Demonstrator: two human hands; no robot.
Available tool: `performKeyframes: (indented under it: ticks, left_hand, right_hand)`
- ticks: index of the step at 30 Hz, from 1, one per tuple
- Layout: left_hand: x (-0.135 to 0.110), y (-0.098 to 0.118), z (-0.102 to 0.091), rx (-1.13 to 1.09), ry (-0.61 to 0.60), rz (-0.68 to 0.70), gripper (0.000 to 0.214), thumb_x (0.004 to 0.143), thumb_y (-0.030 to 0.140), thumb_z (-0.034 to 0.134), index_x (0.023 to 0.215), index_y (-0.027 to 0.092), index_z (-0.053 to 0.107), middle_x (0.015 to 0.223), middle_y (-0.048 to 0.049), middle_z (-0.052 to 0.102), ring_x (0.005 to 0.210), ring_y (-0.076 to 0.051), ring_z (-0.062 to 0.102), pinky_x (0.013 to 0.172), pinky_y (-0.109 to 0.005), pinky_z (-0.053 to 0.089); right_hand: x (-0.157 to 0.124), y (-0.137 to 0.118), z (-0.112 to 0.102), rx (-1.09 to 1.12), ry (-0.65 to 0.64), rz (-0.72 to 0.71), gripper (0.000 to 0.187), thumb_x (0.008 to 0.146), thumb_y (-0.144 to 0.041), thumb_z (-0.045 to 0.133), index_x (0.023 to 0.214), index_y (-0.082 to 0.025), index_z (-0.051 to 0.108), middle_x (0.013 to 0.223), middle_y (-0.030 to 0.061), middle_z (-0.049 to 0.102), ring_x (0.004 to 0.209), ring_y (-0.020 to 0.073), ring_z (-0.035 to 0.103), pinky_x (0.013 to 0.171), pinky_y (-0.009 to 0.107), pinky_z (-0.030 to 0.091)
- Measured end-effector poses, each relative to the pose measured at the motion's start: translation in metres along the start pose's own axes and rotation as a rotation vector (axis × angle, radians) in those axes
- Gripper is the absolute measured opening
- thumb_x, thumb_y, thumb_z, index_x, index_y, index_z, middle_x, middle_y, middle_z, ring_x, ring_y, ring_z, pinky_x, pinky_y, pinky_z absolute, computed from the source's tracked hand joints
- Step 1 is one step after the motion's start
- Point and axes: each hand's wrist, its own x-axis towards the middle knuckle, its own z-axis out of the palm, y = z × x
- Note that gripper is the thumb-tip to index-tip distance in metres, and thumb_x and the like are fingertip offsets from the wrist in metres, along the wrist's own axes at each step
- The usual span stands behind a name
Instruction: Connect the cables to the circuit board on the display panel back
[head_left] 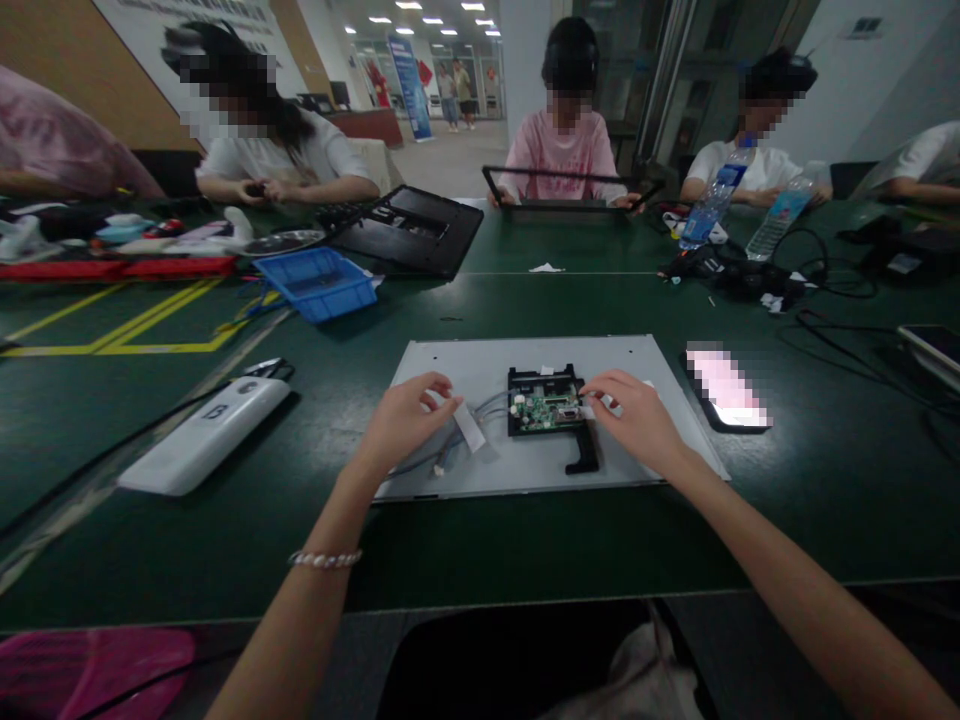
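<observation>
A grey metal panel (525,355) lies flat on the green table in front of me. A black bracket with a green circuit board (546,405) sits on its middle. My left hand (409,415) rests on the panel's left part, fingers curled in a pinch on a white flat cable (469,425) that runs toward the board. My right hand (634,415) lies at the board's right edge, its fingertips pinched on a small white piece (589,408) there. Thin grey wires (450,455) trail off under my left hand.
A white oblong device (206,435) lies to the left, a blue bin (319,285) behind it, and a phone (724,388) to the right. Water bottles (712,205), cables and a black frame (409,230) lie further back. Several other people sit across the table.
</observation>
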Motion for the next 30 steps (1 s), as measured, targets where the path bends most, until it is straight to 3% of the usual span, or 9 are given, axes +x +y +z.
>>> performKeyframes:
  ticks: [3, 6, 9, 12, 17, 21, 30]
  left_hand:
    - [-0.001, 0.007, -0.006, 0.03, 0.062, 0.068, 0.025, 0.08, 0.035, 0.054, 0.099, 0.019, 0.055, 0.092, -0.0045, 0.06, 0.077, -0.017, 0.057, 0.067, -0.029, 0.045]
    - [-0.004, 0.015, -0.008, 0.026, -0.09, 0.17, 0.019, 0.082, 0.032, 0.051, 0.095, 0.02, 0.055, 0.089, -0.0032, 0.058, 0.082, -0.018, 0.056, 0.073, -0.03, 0.044]
    - [-0.006, 0.018, -0.005, 0.036, -0.241, 0.239, 0.02, 0.078, 0.035, 0.055, 0.091, 0.02, 0.056, 0.093, -0.0031, 0.058, 0.09, -0.02, 0.054, 0.081, -0.032, 0.043]
    - [-0.006, 0.014, -0.001, 0.041, -0.304, 0.237, 0.026, 0.074, 0.037, 0.058, 0.093, 0.02, 0.055, 0.094, -0.0037, 0.058, 0.091, -0.021, 0.054, 0.082, -0.033, 0.042]
    - [-0.006, 0.006, 0.001, 0.011, -0.305, 0.229, 0.028, 0.073, 0.03, 0.059, 0.097, 0.019, 0.053, 0.094, -0.004, 0.056, 0.09, -0.02, 0.053, 0.082, -0.033, 0.042]
    - [-0.007, 0.008, 0.0, 0.027, -0.303, 0.237, 0.023, 0.077, 0.03, 0.056, 0.097, 0.019, 0.052, 0.094, -0.0041, 0.056, 0.089, -0.019, 0.053, 0.08, -0.032, 0.042]
    - [-0.003, 0.0, 0.006, 0.059, -0.279, 0.305, 0.012, 0.084, 0.026, 0.047, 0.091, 0.019, 0.054, 0.088, -0.0031, 0.056, 0.086, -0.019, 0.053, 0.081, -0.034, 0.041]
  right_hand:
    - [0.002, -0.004, 0.0, -0.009, 0.021, -0.037, 0.026, 0.086, -0.014, 0.045, 0.104, -0.023, 0.061, 0.103, 0.0054, 0.062, 0.097, 0.0203, 0.057, 0.084, 0.036, 0.046]
    - [0.005, -0.016, 0.004, -0.03, -0.031, -0.106, 0.031, 0.088, -0.018, 0.045, 0.116, -0.024, 0.057, 0.114, 0.0061, 0.06, 0.107, 0.0217, 0.054, 0.091, 0.04, 0.045]
    - [0.01, -0.036, 0.013, -0.062, -0.179, -0.258, 0.037, 0.089, -0.023, 0.046, 0.126, -0.023, 0.05, 0.127, 0.0075, 0.054, 0.117, 0.0221, 0.048, 0.098, 0.042, 0.041]
    - [0.016, -0.059, 0.026, -0.121, -0.281, -0.416, 0.038, 0.09, -0.029, 0.047, 0.126, -0.018, 0.05, 0.13, 0.0103, 0.052, 0.123, 0.0238, 0.044, 0.102, 0.044, 0.036]
    - [0.023, -0.085, 0.052, -0.22, -0.338, -0.551, 0.032, 0.09, -0.036, 0.045, 0.11, -0.015, 0.06, 0.115, 0.0128, 0.063, 0.117, 0.0268, 0.049, 0.105, 0.052, 0.026]
    - [0.019, -0.091, 0.067, -0.321, -0.384, -0.61, 0.034, 0.091, -0.041, 0.042, 0.101, -0.015, 0.063, 0.102, 0.0111, 0.068, 0.106, 0.0249, 0.056, 0.106, 0.051, 0.022]
    - [0.0, -0.093, 0.071, -0.343, -0.393, -0.624, 0.051, 0.09, -0.048, 0.04, 0.114, -0.006, 0.055, 0.122, 0.0192, 0.057, 0.116, 0.0269, 0.05, 0.102, 0.04, 0.034]
